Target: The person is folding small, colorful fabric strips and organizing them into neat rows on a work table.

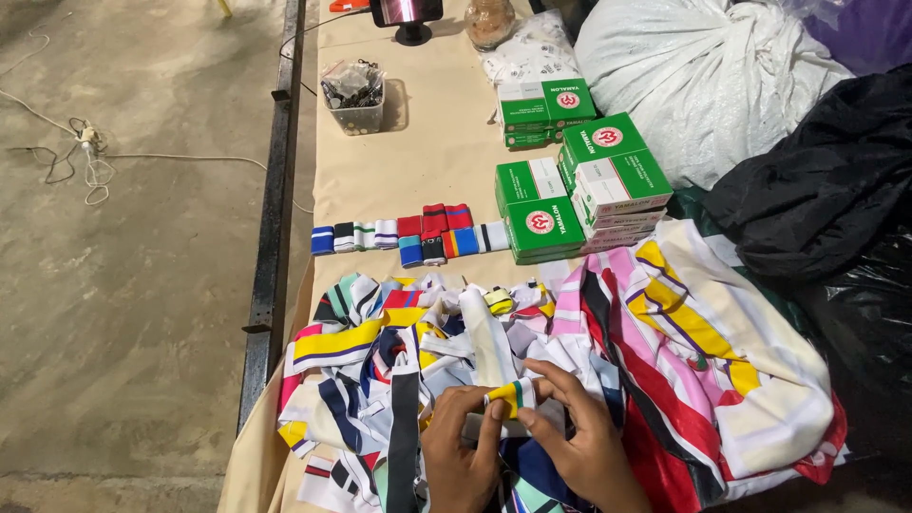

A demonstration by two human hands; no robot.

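1. Both hands meet on a small folded striped strip, yellow, green and white, held just above the heap at the table's near edge.
2. The left hand pinches it, thumb and fingers closed on its left end.
3. The right hand grasps the right end, fingers curled over the top.
4. Beneath them sprawls a pile of striped fabric pieces, spreading along the near edge to a bigger striped bundle on the right.
5. Mid-table, a neat row of folded strips lines up.
6. Right of that row, green and white boxes stand stacked.
7. Toward the far edge sits a clear tub; the beige table carries it all.
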